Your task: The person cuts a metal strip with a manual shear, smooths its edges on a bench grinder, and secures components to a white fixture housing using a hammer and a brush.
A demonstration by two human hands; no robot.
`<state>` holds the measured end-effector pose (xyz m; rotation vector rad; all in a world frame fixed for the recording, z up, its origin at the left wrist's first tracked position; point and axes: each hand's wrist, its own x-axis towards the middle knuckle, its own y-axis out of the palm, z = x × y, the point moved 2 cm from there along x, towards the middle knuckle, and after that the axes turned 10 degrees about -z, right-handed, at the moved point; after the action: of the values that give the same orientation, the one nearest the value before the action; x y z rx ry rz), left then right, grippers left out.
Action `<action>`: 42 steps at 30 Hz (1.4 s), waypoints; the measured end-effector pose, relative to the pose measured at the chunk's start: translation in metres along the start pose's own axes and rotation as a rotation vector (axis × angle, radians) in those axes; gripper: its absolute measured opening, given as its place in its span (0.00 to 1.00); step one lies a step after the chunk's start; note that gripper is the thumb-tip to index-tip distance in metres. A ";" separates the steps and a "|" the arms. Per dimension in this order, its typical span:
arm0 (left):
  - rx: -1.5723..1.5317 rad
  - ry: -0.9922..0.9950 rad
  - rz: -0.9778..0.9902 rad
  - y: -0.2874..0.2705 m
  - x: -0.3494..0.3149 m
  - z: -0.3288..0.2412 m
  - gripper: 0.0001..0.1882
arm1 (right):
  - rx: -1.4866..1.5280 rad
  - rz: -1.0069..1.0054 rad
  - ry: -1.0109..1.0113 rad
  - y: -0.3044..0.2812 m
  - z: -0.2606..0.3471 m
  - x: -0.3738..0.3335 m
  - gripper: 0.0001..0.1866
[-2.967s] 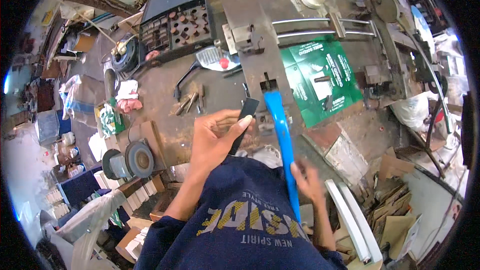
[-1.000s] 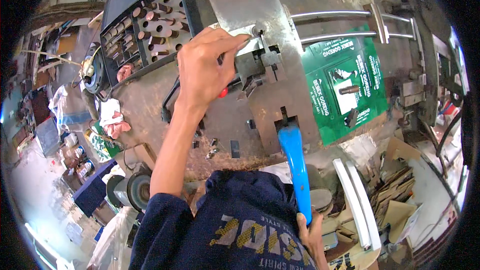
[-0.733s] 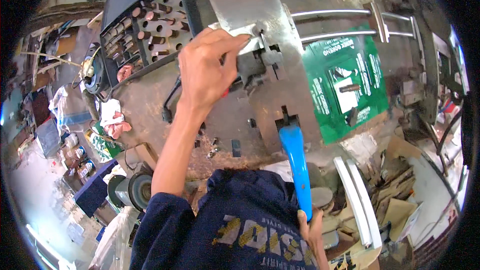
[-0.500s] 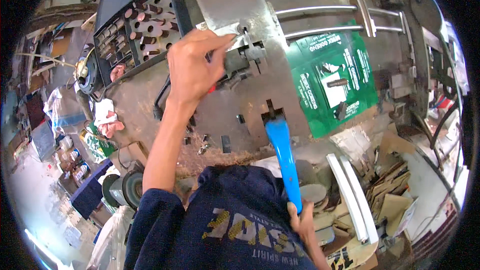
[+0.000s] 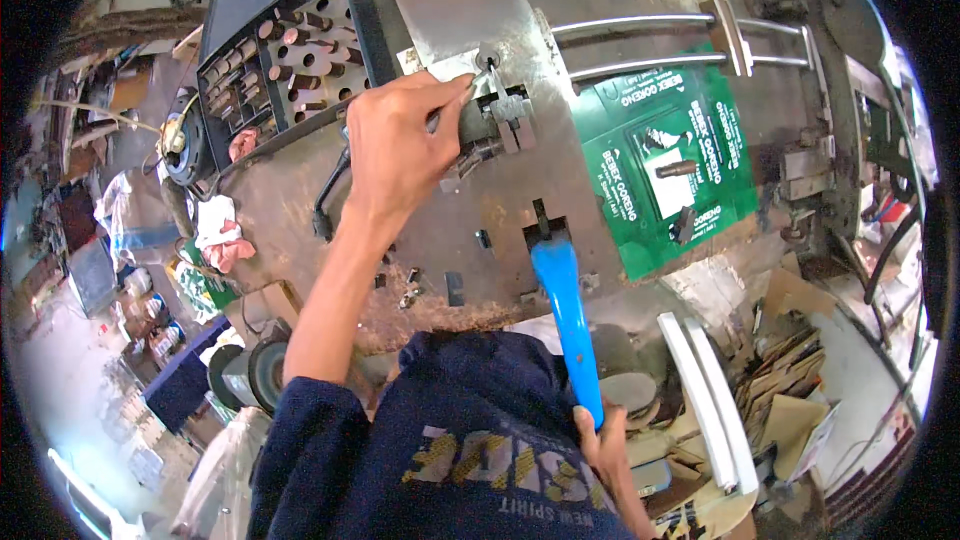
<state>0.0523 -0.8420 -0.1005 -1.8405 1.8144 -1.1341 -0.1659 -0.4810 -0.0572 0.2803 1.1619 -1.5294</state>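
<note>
My left hand [image 5: 402, 140] is closed in a pinch over the metal bench, its fingertips beside a small metal block fixture [image 5: 511, 115]. Part of something grey shows between its fingers, too hidden to name. Close to the fingertips lies a pale flat strip [image 5: 452, 68] by a steel plate [image 5: 460, 0]. Lower right, my right hand [image 5: 606, 445] grips the bottom end of a long blue handle [image 5: 568, 315]. The handle's upper end is blurred, next to a dark slot [image 5: 541, 225] in the bench.
A dark box of cylindrical metal pieces [image 5: 300, 50] stands at the far left. Right of the fixture are a green printed sheet [image 5: 625, 150] and two metal rods [image 5: 640, 25]. Small dark pieces [image 5: 455, 288] lie near the front edge. A bench grinder [image 5: 262, 375] sits lower left.
My left hand has shifted slightly nearer and to the right, its thumb and finger now drawn together beside the fixture. My right hand stays on the blue handle.
</note>
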 end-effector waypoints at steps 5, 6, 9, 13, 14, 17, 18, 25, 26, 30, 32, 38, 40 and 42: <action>-0.015 -0.017 -0.021 0.002 -0.001 0.001 0.09 | 0.013 -0.041 0.015 -0.001 0.006 -0.004 0.21; -0.025 -0.037 -0.017 0.003 0.001 0.000 0.09 | 0.020 -0.056 0.020 -0.005 0.014 -0.004 0.21; -0.038 -0.039 -0.023 0.003 0.000 0.002 0.08 | -0.069 0.099 0.164 -0.018 0.029 -0.009 0.20; -0.019 -0.039 -0.015 0.001 0.001 0.000 0.09 | -0.041 0.022 0.075 -0.006 0.014 0.001 0.22; -0.016 -0.035 -0.011 0.000 0.000 -0.001 0.09 | -0.034 0.020 0.059 -0.004 0.007 0.001 0.23; -0.022 -0.048 0.000 0.003 -0.003 0.003 0.09 | -0.035 -0.109 0.010 -0.003 0.014 -0.005 0.23; -0.015 -0.052 0.001 0.002 -0.003 0.002 0.08 | -0.033 -0.093 0.018 -0.005 0.020 -0.006 0.23; -0.016 -0.009 0.006 -0.006 -0.003 0.002 0.07 | -0.015 -0.053 0.050 -0.007 0.033 -0.003 0.26; -0.085 0.013 -0.034 -0.009 -0.001 0.010 0.07 | -0.027 -0.029 0.067 -0.015 0.049 -0.007 0.27; -0.075 0.376 -0.214 -0.068 0.008 -0.063 0.12 | -0.115 -0.023 0.126 -0.015 0.037 -0.009 0.33; -0.045 0.451 -0.232 -0.099 -0.005 -0.115 0.16 | -0.115 -0.104 0.073 0.001 0.004 -0.003 0.37; -0.125 0.612 -0.274 -0.139 -0.060 -0.186 0.21 | -0.080 -0.063 0.088 0.031 -0.054 0.025 0.36; -0.151 0.622 -0.265 -0.147 -0.074 -0.193 0.22 | -0.011 -0.112 0.046 0.022 -0.031 0.015 0.32; -0.194 0.639 -0.244 -0.152 -0.087 -0.200 0.22 | 0.084 -0.356 -0.271 0.016 -0.012 0.003 0.28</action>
<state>0.0251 -0.6781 0.1073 -1.9991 2.1210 -1.8633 -0.1584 -0.4718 -0.0731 -0.0849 0.9669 -1.8632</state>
